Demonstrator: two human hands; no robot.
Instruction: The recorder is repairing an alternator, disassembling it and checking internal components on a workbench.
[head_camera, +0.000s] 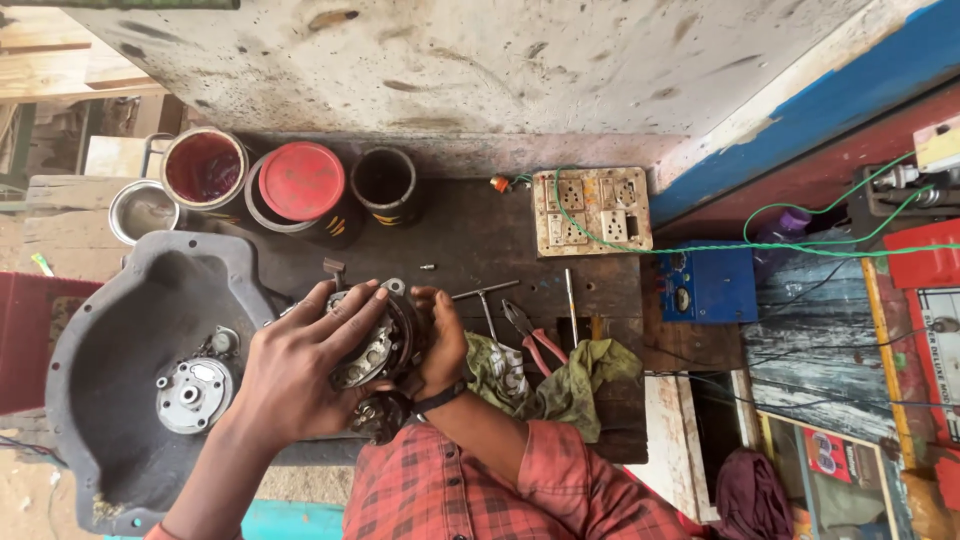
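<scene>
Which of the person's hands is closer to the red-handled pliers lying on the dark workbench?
The right hand. It grips the round metal motor part just left of the red-handled pliers; the left hand holds the part's far side, farther away.

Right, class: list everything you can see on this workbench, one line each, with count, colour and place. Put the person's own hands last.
Metal part: one, grey, held between both hands at centre.
Housing: one, large, grey, left of the hands.
Round disc: one, silver, inside the housing.
Cans: three, dark, back of bench; one has a red lid.
Steel bowl: one, silver, far left.
Socket board: one, cream, back right.
Green wire: one, runs from the board to the right.
Blue box: one, right.
Pliers: one, red handles, right of hands.
Rag: one, green, under the pliers.
Left hand: grip over the part.
Right hand: grip on the part's far side.
</scene>
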